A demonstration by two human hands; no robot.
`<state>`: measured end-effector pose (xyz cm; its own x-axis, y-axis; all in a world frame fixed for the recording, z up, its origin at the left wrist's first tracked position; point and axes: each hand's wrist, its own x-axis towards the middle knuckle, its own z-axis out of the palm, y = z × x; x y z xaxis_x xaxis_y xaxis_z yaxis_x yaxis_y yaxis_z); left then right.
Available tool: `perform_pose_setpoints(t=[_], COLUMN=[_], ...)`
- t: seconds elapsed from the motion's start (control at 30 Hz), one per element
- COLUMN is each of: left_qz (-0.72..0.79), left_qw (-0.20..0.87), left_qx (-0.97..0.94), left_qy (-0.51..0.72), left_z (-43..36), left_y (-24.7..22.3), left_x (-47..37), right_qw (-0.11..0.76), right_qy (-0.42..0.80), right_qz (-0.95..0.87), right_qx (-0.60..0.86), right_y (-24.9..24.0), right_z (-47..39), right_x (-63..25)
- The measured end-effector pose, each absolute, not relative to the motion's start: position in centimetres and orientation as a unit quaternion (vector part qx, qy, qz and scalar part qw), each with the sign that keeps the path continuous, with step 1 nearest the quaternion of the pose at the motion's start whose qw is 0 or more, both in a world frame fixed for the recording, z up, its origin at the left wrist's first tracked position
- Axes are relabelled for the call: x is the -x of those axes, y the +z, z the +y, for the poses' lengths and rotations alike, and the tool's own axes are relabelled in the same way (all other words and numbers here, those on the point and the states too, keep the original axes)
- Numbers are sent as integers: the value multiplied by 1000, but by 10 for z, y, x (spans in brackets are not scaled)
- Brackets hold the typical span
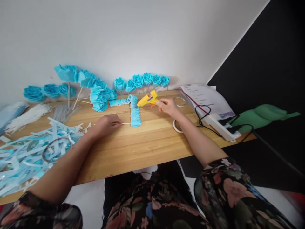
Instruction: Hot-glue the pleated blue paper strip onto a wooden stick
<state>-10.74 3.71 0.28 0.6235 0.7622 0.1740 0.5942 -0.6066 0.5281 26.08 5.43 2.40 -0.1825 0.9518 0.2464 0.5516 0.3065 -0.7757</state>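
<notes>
My right hand point(167, 107) is wrapped round the handle of a yellow hot glue gun point(148, 98), its nozzle pointing left at a pleated blue crepe paper strip point(135, 112). That strip lies bent on the table, one arm running left and the other toward me. Between the fingers of my left hand point(106, 125) is a thin wooden stick point(126, 123), whose far tip meets the near end of the strip. Whether the nozzle touches the paper I cannot tell.
Blue paper roses point(137, 81) on sticks line the wall. Paper scraps point(35, 152) cover the table's left side. To the right are tape rolls point(177, 126), printed sheets point(207, 97), a power strip point(220, 127) with black cables, and a green roll point(262, 116).
</notes>
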Motion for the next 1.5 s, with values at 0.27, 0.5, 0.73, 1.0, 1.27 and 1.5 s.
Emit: perform_pose_setpoints(t=[0.27, 0.5, 0.73, 1.0, 1.27, 1.5], left_qz=[397, 392, 394, 386, 390, 402], left_qw=[239, 242, 241, 236, 235, 244], left_qx=[-867, -869, -867, -871, -871, -862], left_qy=[183, 183, 188, 190, 185, 191], left_z=[32, 33, 34, 36, 35, 35], left_y=[12, 10, 8, 7, 6, 7], left_x=[107, 108, 110, 112, 114, 112], right_qw=[365, 373, 353, 363, 397, 371], right_qy=[292, 289, 263, 263, 286, 273], right_qz=[-712, -719, -741, -734, -721, -736], right_qx=[524, 510, 508, 510, 491, 495], right_y=[8, 2, 6, 7, 7, 7], right_z=[48, 49, 48, 46, 47, 46], right_x=[-262, -264, -261, -261, -262, -260])
